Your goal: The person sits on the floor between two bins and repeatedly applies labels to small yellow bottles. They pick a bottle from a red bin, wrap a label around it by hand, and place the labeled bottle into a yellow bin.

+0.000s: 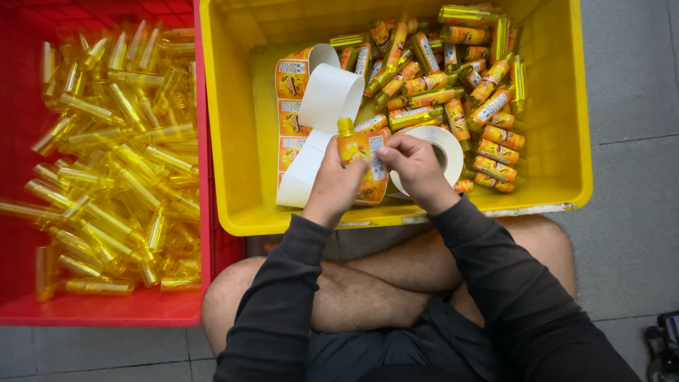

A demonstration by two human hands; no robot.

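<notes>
My left hand [334, 185] grips a small yellow bottle [348, 139] with a yellow cap, held upright over the yellow crate [230, 127]. An orange label [370, 159] lies half wrapped on the bottle. My right hand [416, 170] pinches and presses that label's right side. A strip of orange labels on white backing paper [291, 106] curls up just behind my left hand. The label roll [447, 147] lies flat under my right hand.
Several labelled bottles [453, 78] are piled in the yellow crate's far right part. A red crate [106, 308] on the left holds many unlabelled clear yellow bottles [120, 155]. My crossed legs are below the crates on grey floor tiles [629, 141].
</notes>
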